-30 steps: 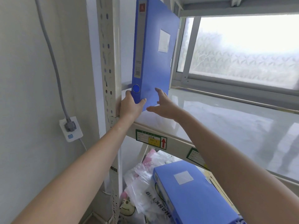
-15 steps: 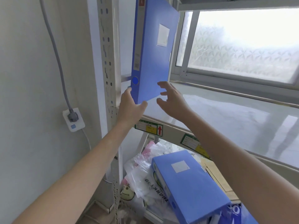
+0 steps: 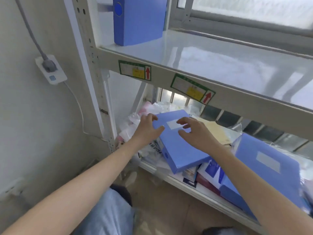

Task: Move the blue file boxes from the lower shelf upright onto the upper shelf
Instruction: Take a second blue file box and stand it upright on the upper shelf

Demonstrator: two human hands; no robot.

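One blue file box (image 3: 137, 21) stands upright at the left end of the upper shelf (image 3: 220, 65), free of both hands. On the lower shelf (image 3: 194, 187) a second blue file box (image 3: 179, 150) lies flat on a pile of bags and papers. My left hand (image 3: 147, 129) rests on its far left corner, thumb on the lid and fingers curled over the edge. My right hand (image 3: 194, 131) hovers over its lid with fingers spread, by the white label. A third blue file box (image 3: 264, 170) lies tilted to the right, under my right forearm.
A white shelf post (image 3: 88, 53) rises at the left, beside a wall socket with a grey plug (image 3: 50, 68). Plastic bags (image 3: 135, 116), a tan envelope (image 3: 215, 129) and books fill the lower shelf. A window frame (image 3: 237, 22) lies behind the upper shelf.
Both hands let go of the upright box on the upper shelf and dropped to the flat box on the lower shelf. The view tilted downward.
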